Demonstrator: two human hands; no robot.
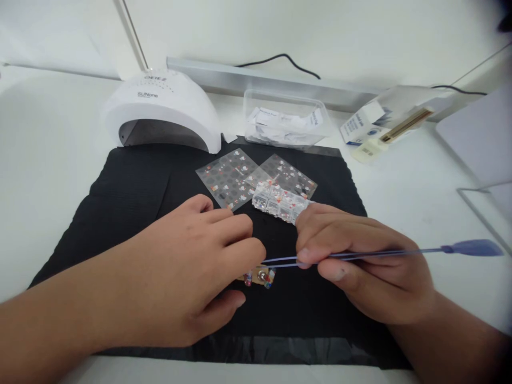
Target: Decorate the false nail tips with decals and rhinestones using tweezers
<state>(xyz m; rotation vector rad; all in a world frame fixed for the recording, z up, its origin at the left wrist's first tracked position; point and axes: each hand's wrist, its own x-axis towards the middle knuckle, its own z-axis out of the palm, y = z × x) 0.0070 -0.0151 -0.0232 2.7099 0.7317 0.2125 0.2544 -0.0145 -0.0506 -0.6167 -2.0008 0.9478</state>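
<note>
The left hand (192,272) lay palm down near the middle of the black mat (132,186), its fingers curled over and pressing on a small decorated strip (260,277), of which only the right end showed past the knuckles, towards the mat's near edge; how tightly the hidden part was gripped could not be told. The right hand (360,266) was closed in a pinch around blue tweezers (360,255), thumb and forefinger squeezing the two thin arms together, the tips reaching left to just above the strip and touching or nearly touching the left hand's fingers, the flat blue tail sticking out past the mat's right edge over the white table (420,181). Just behind the right hand's knuckles sat a clear gem box (280,201) with small compartments, lying on two transparent sticker sheets (230,178) near the mat's far edge. Beyond the far left corner of the mat stood a white nail lamp (160,106), and beyond the far edge a clear plastic tub (286,122) holding paper scraps. Off the far right corner lay a small white carton (360,125) beside a transparent case (404,114).
</note>
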